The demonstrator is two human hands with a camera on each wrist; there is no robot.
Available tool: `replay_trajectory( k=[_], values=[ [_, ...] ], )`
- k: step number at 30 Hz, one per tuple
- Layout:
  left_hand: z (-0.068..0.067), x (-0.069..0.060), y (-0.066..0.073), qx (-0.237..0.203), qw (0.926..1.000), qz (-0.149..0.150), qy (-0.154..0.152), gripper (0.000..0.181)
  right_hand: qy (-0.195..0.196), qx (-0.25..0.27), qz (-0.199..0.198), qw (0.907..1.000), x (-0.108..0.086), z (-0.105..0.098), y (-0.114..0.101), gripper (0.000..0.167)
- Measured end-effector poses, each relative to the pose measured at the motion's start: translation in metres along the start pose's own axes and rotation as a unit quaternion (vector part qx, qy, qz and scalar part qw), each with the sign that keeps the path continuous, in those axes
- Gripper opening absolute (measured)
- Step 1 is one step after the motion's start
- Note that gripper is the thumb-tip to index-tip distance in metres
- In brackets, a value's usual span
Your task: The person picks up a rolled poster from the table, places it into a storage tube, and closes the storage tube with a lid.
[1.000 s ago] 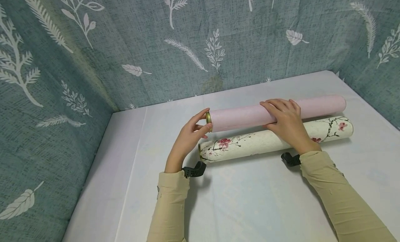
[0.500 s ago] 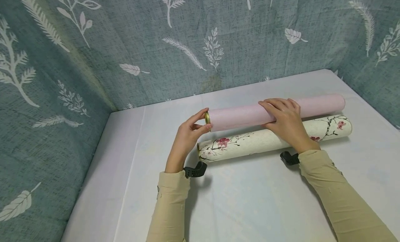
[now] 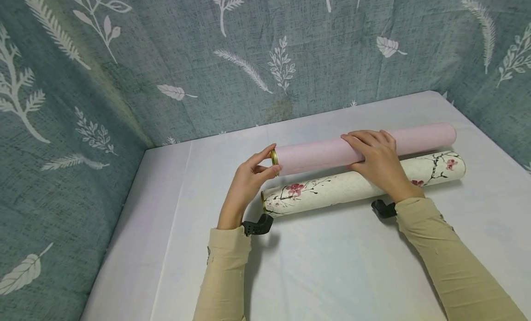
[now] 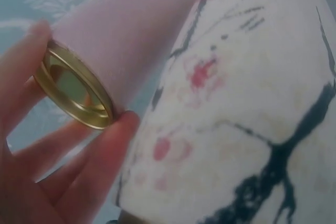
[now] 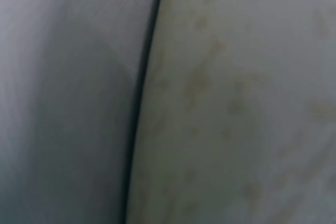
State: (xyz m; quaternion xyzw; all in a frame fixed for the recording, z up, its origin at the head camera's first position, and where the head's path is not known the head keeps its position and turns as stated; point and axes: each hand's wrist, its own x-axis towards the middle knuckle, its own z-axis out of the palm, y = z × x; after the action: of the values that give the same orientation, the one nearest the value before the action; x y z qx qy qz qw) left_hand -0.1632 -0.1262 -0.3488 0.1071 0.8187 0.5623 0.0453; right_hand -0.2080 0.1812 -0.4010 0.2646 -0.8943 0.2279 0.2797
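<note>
A long pink tube (image 3: 313,156) lies lengthwise in the head view, with a gold metal rim (image 4: 79,85) round a recessed left end. My left hand (image 3: 248,183) pinches that rimmed end between thumb and fingers. Over the tube's middle my right hand (image 3: 379,162) grips from above, its fingers on the far side and thumb on the near side. Close along the near side lies a cream tube (image 3: 332,192) printed with dark branches and red blossoms. The right wrist shows only its blurred pale surface (image 5: 226,103) from very near; the right hand is out of that view.
White cloth covers the table (image 3: 323,265). Behind and to both sides hangs a blue-green curtain (image 3: 323,67) with white leaf prints, meeting the table's far edge. A black wrist strap mount (image 3: 259,225) sits at the left cuff, another (image 3: 383,209) at the right.
The whole head view has shifted slightly left. Both hands keep their hold on the pink tube, and the two tubes lie as before relative to each other.
</note>
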Motion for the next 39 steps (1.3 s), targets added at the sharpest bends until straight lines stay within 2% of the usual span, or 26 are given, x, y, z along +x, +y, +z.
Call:
replay_trajectory(
  k=[5, 9, 13, 18, 20, 24, 27, 36, 39],
  values=[
    [-0.003, 0.001, 0.000, 0.023, 0.9997, 0.000, -0.007, 0.053, -0.012, -0.001, 0.003, 0.9999, 0.001, 0.001, -0.001, 0.073],
    [-0.004, 0.004, -0.007, 0.037, 0.9990, -0.021, -0.011, 0.057, -0.019, -0.001, 0.004, 0.9998, 0.001, 0.002, -0.002, 0.074],
    [-0.003, 0.010, -0.020, 0.056, 0.9981, -0.028, -0.002, 0.065, -0.020, -0.002, 0.002, 0.9998, 0.000, 0.002, -0.001, 0.073],
    [-0.002, 0.010, -0.020, 0.047, 0.9982, -0.034, 0.011, 0.073, -0.019, -0.007, 0.007, 0.9998, 0.000, 0.001, -0.001, 0.075],
    [-0.002, 0.010, -0.019, 0.050, 0.9980, -0.037, 0.013, 0.068, -0.018, -0.008, 0.011, 0.9997, 0.000, 0.001, -0.001, 0.076],
    [-0.005, 0.011, -0.022, 0.090, 0.9948, -0.044, 0.020, 0.053, -0.009, -0.007, 0.020, 0.9997, 0.000, 0.001, -0.001, 0.076],
    [-0.008, 0.010, -0.022, 0.102, 0.9934, -0.046, 0.025, 0.046, -0.002, -0.005, 0.025, 0.9997, -0.001, 0.001, -0.001, 0.074],
    [-0.021, 0.006, -0.029, 0.069, 0.9965, -0.022, 0.041, 0.037, -0.004, -0.007, 0.032, 0.9994, -0.001, 0.001, -0.002, 0.064],
    [-0.025, 0.005, -0.032, 0.050, 0.9974, -0.023, 0.046, 0.036, -0.002, -0.007, 0.034, 0.9994, -0.001, 0.002, -0.002, 0.060]
  ],
)
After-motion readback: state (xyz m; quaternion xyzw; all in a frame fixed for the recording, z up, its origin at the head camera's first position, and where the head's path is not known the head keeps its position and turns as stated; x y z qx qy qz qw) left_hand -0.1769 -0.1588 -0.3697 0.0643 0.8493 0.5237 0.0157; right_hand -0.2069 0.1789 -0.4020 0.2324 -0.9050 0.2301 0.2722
